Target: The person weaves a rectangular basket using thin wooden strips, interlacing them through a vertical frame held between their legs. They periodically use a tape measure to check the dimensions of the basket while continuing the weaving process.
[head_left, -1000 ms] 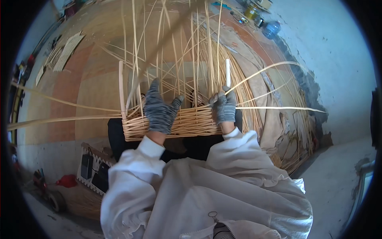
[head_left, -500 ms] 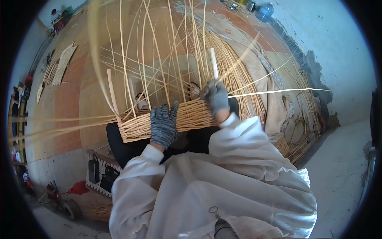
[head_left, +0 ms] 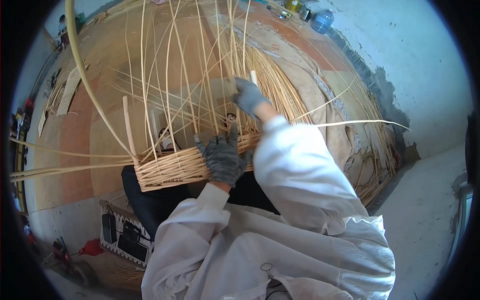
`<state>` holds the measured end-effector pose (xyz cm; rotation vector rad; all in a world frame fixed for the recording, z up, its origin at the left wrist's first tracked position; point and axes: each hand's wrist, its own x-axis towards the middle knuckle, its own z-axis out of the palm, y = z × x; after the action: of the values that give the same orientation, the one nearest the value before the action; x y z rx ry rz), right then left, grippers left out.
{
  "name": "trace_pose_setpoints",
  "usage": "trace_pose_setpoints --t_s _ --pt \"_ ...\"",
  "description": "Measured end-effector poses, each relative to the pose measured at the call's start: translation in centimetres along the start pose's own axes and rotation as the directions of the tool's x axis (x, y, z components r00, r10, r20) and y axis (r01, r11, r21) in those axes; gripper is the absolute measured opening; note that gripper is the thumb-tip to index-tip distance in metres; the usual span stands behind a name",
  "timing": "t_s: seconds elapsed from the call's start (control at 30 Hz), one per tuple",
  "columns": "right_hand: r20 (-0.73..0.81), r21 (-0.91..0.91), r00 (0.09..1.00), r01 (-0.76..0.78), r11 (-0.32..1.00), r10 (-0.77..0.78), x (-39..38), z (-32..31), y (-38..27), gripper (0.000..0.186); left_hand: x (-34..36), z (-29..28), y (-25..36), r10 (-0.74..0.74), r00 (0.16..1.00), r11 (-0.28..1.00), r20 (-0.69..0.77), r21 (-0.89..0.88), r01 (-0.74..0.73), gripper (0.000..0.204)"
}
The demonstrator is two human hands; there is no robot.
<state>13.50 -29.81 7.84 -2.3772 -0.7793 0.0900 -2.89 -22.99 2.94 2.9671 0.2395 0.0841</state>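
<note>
Across my lap lies a partly woven willow basket [head_left: 172,167], its low wall of tight rows facing me. Tall pale willow rods [head_left: 182,65] rise from it and cross one another. My left hand [head_left: 223,157], in a dark grey knit glove, rests on the wall's middle with fingers spread over the upper edge. Above the basket's right end is my right hand [head_left: 248,96], also gloved, beside the upright rods; its fingers are smeared by motion. A thick pale peg [head_left: 129,120] stands at the left end, and another peg [head_left: 253,77] shows just behind my right hand.
A large bundle of willow rods [head_left: 275,80] lies on brown cloth [head_left: 327,130] at the right. Long loose rods [head_left: 75,167] stick out leftward from the basket. A white-edged tray [head_left: 107,245] with black devices sits at lower left. A blue water jug [head_left: 322,21] stands far right by the wall.
My right hand has moved up and left, away from the basket's right edge. My left hand has shifted right along the wall with fingers more spread. The basket appears slightly lower and further left.
</note>
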Motion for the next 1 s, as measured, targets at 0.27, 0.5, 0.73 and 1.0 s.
trace_pose_setpoints --t_s 0.27,0.5,0.73,1.0 --pt "0.186 0.901 0.791 0.100 -0.422 0.583 -11.0 0.2 10.3 0.023 0.9 2.7 -0.2 0.067 0.957 0.968 -0.282 -0.213 -0.130 0.056" --pt "-0.193 0.568 0.711 -0.481 0.668 0.676 -17.9 -3.5 5.9 0.032 -7.5 -2.9 -9.3 0.145 0.645 0.860 -0.750 -0.227 -0.457 0.035" --pt "0.211 0.842 0.977 -0.170 0.512 -0.024 -2.4 7.8 -16.1 0.024 -8.7 -0.1 -23.8 -0.458 0.800 0.508 -0.388 -0.853 -0.122 0.021" --pt "0.052 -0.190 0.997 -0.046 0.981 0.057 13.3 20.2 -19.8 0.023 -8.3 1.0 -20.3 -0.546 0.645 0.713 -0.534 -0.701 0.024 0.039"
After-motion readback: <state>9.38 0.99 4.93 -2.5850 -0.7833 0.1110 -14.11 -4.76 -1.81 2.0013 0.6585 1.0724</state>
